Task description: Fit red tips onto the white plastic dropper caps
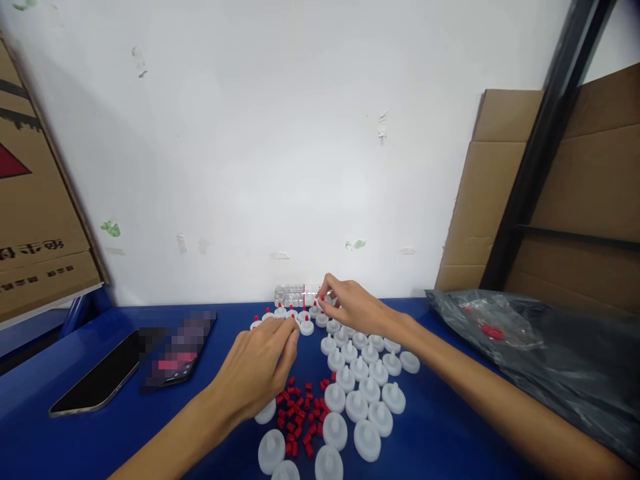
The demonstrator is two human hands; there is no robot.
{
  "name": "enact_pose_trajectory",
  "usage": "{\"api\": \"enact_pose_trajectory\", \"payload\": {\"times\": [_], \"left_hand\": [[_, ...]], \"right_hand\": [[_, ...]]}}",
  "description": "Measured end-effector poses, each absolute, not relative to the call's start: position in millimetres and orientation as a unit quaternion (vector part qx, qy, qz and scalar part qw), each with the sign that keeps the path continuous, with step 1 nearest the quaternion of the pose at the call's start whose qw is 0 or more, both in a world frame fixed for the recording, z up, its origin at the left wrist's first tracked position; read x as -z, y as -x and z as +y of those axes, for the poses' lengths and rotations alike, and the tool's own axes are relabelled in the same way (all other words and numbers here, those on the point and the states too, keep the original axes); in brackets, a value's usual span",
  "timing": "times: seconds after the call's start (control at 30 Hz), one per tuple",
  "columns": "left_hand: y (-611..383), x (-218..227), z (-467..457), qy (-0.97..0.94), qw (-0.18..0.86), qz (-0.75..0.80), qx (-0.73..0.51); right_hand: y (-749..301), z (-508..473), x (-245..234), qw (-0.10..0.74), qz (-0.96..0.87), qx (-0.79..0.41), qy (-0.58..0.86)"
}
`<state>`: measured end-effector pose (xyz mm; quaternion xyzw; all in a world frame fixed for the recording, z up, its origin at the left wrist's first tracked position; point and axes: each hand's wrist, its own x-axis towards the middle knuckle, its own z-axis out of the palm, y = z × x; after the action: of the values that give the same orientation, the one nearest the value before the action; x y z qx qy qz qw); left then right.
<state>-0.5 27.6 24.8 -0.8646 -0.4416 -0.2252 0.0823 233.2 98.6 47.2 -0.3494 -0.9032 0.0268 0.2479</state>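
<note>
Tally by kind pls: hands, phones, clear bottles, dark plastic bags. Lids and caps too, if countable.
Hands: 2 (left hand, right hand)
Phones: 2
Clear bottle: 1
Dark plastic bag: 1
Total: 6
White lids and red caps overlap, some hidden: no exact count.

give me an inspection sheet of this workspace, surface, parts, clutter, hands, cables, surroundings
Surface: blue tabletop, parts spread over its middle
Parts: loose red pieces in a cluster; white caps with spouts; red-tipped caps near the back
Clutter: two phones on the left; clear bottle lying by the wall; dark plastic bag on the right
Hands: left hand and right hand each near red-tipped caps; grips unclear
Cables: nothing seen
Surroundings: marked white wall; cardboard both sides; dark post right
</note>
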Motion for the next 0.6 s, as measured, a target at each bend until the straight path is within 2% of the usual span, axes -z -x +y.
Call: {"api": "enact_pose_trajectory", "payload": {"times": [0.23, 0.37, 0.5, 0.6], "left_hand": [[3.2, -19.3, 32.6, 0.838, 0.093, -0.480, 0.240], [6.5, -19.3, 34.8, 0.834, 0.094, -0.466, 0.278], [6.6, -22.0, 33.1, 0.833, 0.068, -0.459, 0.302], [3.0, -22.8, 32.2, 0.824, 0.011, -0.467, 0.320]], "right_hand": [[-202.0, 64.2, -59.0, 0.217, -0.941, 0.026, 0.257], [-199.5, 60.5, -58.5, 0.236, -0.938, 0.027, 0.251], [-204.3, 63.6, -59.1, 0.259, -0.934, 0.010, 0.244], [-203.8, 66.8, -57.3, 0.258, -0.938, 0.022, 0.229]]}}
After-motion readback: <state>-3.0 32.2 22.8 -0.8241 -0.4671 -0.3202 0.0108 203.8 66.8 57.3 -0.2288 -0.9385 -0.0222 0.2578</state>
